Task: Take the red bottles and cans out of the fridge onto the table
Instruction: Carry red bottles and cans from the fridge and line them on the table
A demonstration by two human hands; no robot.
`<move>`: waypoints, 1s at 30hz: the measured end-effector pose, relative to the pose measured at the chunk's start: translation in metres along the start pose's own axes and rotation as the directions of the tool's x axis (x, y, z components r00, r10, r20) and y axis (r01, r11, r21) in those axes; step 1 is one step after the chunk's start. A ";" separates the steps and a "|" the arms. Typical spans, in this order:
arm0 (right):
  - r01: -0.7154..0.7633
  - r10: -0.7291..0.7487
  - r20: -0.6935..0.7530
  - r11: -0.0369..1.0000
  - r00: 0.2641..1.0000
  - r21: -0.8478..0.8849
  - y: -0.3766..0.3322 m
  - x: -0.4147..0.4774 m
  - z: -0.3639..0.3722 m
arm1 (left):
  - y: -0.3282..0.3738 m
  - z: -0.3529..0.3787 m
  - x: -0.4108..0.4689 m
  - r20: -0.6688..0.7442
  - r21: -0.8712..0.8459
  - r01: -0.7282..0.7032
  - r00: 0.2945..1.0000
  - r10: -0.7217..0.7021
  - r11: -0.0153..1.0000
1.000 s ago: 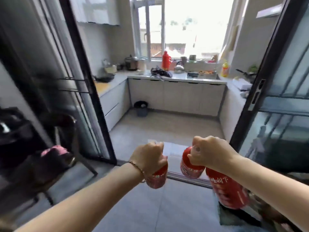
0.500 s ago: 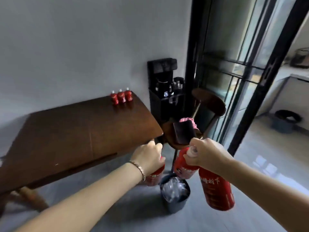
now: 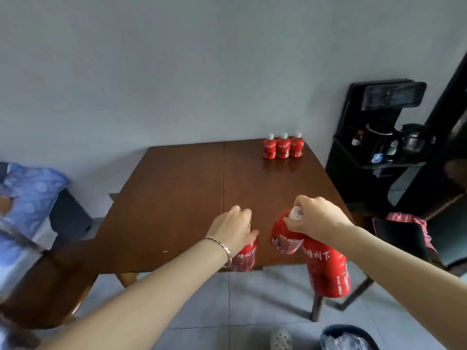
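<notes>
My left hand (image 3: 233, 232) grips one red bottle (image 3: 243, 258) by its top, hanging at the near edge of the brown wooden table (image 3: 182, 198). My right hand (image 3: 318, 219) holds two red bottles by their necks: a small one (image 3: 285, 238) with a white cap and a taller one (image 3: 327, 271) hanging below my wrist, off the table's near right corner. Three red bottles (image 3: 283, 147) with white caps stand in a row at the table's far right, by the wall.
A black water dispenser stand (image 3: 379, 147) with kettles is right of the table. A chair (image 3: 404, 236) with a dark cushion stands at the right. A bin (image 3: 348, 338) sits on the tiled floor below. A blue cushion (image 3: 22, 198) lies at the left.
The view has swung left from the kitchen doorway to face the table squarely. Both hands, still holding the bottles, now hang at the table's near edge.
</notes>
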State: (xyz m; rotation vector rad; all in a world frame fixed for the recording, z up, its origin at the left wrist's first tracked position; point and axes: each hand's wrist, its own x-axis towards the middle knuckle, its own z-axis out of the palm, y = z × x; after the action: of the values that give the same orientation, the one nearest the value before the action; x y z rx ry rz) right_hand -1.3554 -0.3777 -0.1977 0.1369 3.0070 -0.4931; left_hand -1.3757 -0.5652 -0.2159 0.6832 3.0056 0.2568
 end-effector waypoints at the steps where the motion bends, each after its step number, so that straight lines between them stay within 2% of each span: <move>1: 0.014 -0.014 0.011 1.000 1.000 -0.002 0.003 0.026 0.002 | -0.007 0.004 0.021 0.007 -0.015 0.021 1.000 -0.021 1.000; 7: 0.095 -0.091 0.079 0.994 0.993 -0.051 0.022 0.167 0.003 | -0.041 0.019 0.142 0.054 -0.115 0.168 0.985 -0.163 0.979; 11: 0.090 -0.081 0.139 0.994 0.987 -0.060 0.030 0.261 0.005 | -0.064 0.022 0.227 0.096 -0.196 0.286 0.957 -0.272 0.938; 15: 0.065 -0.054 0.182 0.996 0.982 -0.056 0.035 0.337 0.010 | -0.091 0.027 0.300 0.140 -0.240 0.339 0.939 -0.313 0.910; 23: 0.006 0.002 0.177 0.999 0.984 -0.049 0.042 0.476 0.033 | -0.141 0.059 0.441 0.213 -0.274 0.360 0.927 -0.309 0.892; 30: -0.045 0.049 0.144 0.999 0.988 -0.030 0.043 0.581 0.059 | -0.170 0.093 0.553 0.180 -0.302 0.312 0.947 -0.267 0.901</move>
State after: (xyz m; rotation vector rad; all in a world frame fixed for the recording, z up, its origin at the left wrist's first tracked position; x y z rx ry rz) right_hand -1.9231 -0.3134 -0.3279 0.1625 2.8602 -0.4381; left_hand -1.9386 -0.4632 -0.3427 0.2073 2.7833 0.6447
